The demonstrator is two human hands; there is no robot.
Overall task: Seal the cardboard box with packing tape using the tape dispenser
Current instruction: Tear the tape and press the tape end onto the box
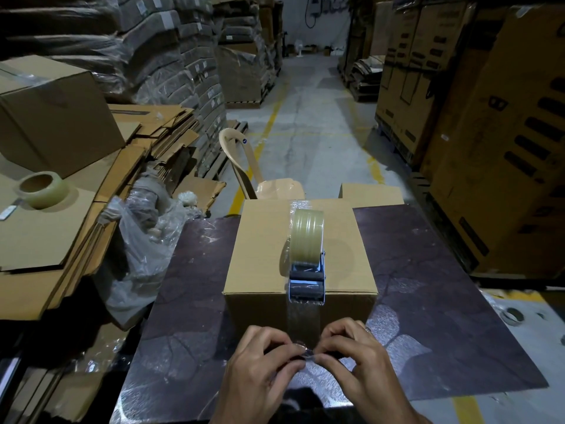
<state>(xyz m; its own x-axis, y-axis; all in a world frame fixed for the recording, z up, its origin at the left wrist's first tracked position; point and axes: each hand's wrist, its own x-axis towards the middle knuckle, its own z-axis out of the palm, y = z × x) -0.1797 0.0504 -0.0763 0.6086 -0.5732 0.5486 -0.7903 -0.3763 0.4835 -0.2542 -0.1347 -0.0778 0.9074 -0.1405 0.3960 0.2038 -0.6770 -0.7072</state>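
Cardboard box [260, 249] is set closed on the dark tabletop [428, 301], centre of view. Tape dispenser [306, 270] is parked on the box top at the near edge, on the centre line, loaded with a clear tape roll [307, 231]. Crinkled tape is seen at the far top edge. A tape strip [303, 319] is run from the dispenser down the front face. Its lower end is pinched by both hands: left hand [260, 362] and right hand [354, 359], thumb and forefinger each, fingertips almost meeting, other fingers curled. Both hands are held low, in front of the box.

Off to the left, a spare tape roll [42, 189] is laid on stacked flat cardboard [39, 237]. Crumpled plastic wrap [143, 240] is wedged between that stack and the tabletop. A plastic chair [244, 166] is seen beyond the box.
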